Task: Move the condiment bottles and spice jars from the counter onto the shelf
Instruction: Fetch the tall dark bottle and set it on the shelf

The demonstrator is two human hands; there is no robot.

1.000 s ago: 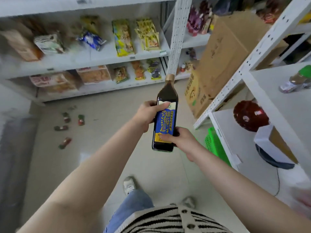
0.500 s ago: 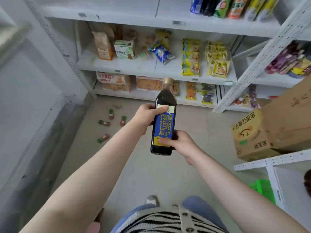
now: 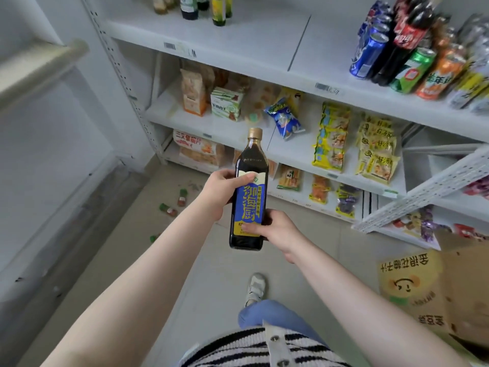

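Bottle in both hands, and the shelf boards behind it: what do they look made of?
Bottle: clear glass or hard plastic, can't tell which; glossy, dark liquid showing through, gold cap, printed blue and yellow label. Shelf boards: likely painted sheet metal; matte white, thin folded front edge, perforated uprights.

1 head cam, looking fwd-down, close.

One dark sauce bottle (image 3: 250, 192) sits mid-frame, held by two hands: the left hand (image 3: 221, 193) and the right hand (image 3: 275, 229). Four bottle bases (image 3: 203, 7) show on the top shelf (image 3: 238, 41). One cardboard box (image 3: 434, 287) stands lower right. One white shoe (image 3: 254, 288) shows below centre. About four small bottles (image 3: 172, 205) lie on the floor (image 3: 127, 255).
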